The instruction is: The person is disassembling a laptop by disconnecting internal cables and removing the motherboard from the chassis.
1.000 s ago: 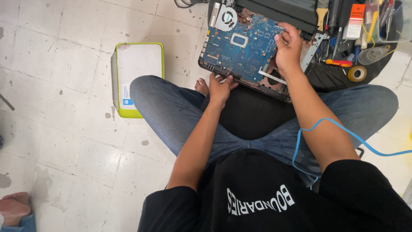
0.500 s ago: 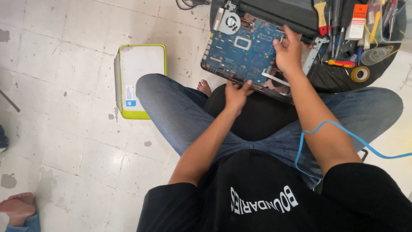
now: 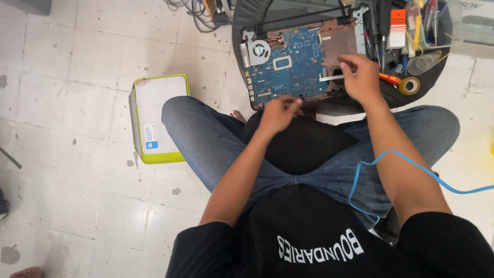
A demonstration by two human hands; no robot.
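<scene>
right fingers: right hand (image 3: 363, 77) is bent over the right side of the open laptop base (image 3: 303, 62), fingers (image 3: 348, 67) pinched around something small and pale. Can't really make out what it is.
left fingers: left hand (image 3: 278, 110) sits at the front edge of the laptop base, fingers loosely curled, touching the edge but not really grasping anything as far as I can see.
laptop base: lies open on a dark round tabletop (image 3: 427, 87) right in front of the person's crossed legs, blue circuit board (image 3: 288, 64) facing up, small fan (image 3: 259, 51) in the back left corner.
around it: red-handled screwdriver (image 3: 389, 78) just beside the right hand, roll of tape (image 3: 409, 85) a bit further right, more tools and a clear container bunched at the back right.
wire: blue cable (image 3: 411, 164) loops over the right thigh and runs off the right side.
floor: white device with a lime green rim (image 3: 157, 117) lies flat on the tiles, left of the left knee.
</scene>
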